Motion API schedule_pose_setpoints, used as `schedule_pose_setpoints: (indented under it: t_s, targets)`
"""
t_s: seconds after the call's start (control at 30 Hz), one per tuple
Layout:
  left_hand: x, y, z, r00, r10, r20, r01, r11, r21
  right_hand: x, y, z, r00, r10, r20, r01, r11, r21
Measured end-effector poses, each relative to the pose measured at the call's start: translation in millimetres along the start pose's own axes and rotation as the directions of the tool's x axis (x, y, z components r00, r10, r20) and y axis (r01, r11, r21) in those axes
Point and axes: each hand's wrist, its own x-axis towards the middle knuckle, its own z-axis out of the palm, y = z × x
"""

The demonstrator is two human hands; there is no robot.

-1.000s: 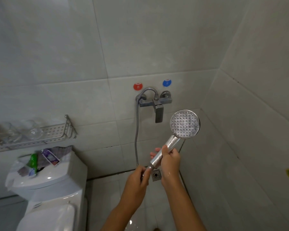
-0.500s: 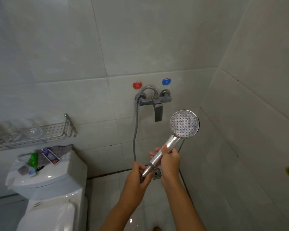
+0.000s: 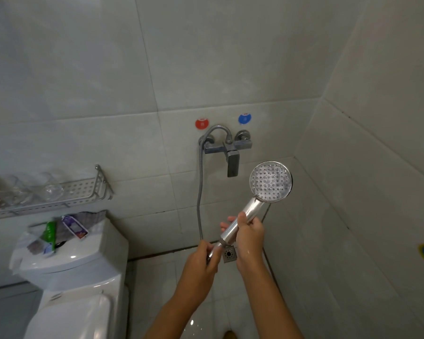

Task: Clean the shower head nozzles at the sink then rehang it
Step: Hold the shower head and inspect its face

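Both hands are on it: your left hand (image 3: 201, 259) pinches the hose fitting at the very bottom of the handle, and your right hand (image 3: 251, 234) wraps round the chrome handle a little higher up, fingers curled tight. Starting at the left, a perforated metal shelf (image 3: 78, 192) carries clear glass cups, and below it sits the toilet tank (image 3: 83, 250) with a green tube and some wrappers on its lid. Moving across, the metal hose (image 3: 200, 192) drops from the wall mixer tap (image 3: 227, 149), which sits under a red and a blue marker, and runs down to the fitting at your left hand. Then the shower head (image 3: 271, 181) itself, held up in front of the wall corner, below and to the right of the tap, its round nozzle face turned toward you and tilted up to the right. That face looks wet or soapy, and your right wrist shows droplets, so I'd judge the polished handle slippery; keep your full wrap on the handle rather than the round head. It looks light and rigid, while the hose is flexible and will tug as you move. No bracket for rehanging shows in this view, and no sink either; the floor drain (image 3: 229, 253) lies just behind your hands.
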Motion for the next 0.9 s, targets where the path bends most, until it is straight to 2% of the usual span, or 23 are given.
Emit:
schedule_pose_setpoints:
  t_s: [0.17,0.3,0.4,0.53,0.73,0.83,0.9]
  targets:
    - [-2.2,-1.4,-0.7,1.0,0.019,0.009,-0.018,0.998,-0.061,0.6,1.2,-0.6,1.0,-0.005,0.0,0.005,1.0,-0.013]
    - [-0.9,-1.9,-1.5,1.0,0.022,0.001,-0.022,1.0,0.015,1.9,2.6,-1.9,1.0,0.003,-0.009,-0.003,1.0,-0.004]
    - [-2.0,-1.2,1.0,1.0,0.014,0.027,-0.014,1.0,0.008,1.7,2.1,-3.0,1.0,-0.001,-0.002,0.001,1.0,-0.007]
    - [-4.6,-0.6,0.8,0.999,0.017,0.028,-0.015,0.998,-0.066,1.7,2.6,-3.9,1.0,-0.003,-0.001,0.003,1.0,-0.003]
    - [-4.6,-1.8,1.3,0.999,0.018,0.035,-0.019,0.999,0.043,2.1,2.7,-6.1,1.0,0.003,-0.005,-0.003,1.0,0.011]
    - [-5.9,-2.1,4.9,0.998,0.016,0.058,-0.019,0.998,0.052,2.3,3.3,-6.7,1.0,0.001,-0.003,-0.001,1.0,0.0]
    - [-6.5,-2.0,3.7,0.999,0.01,0.051,-0.01,1.0,-0.001,2.7,4.3,-7.2,1.0,-0.004,-0.006,0.004,1.0,-0.012]
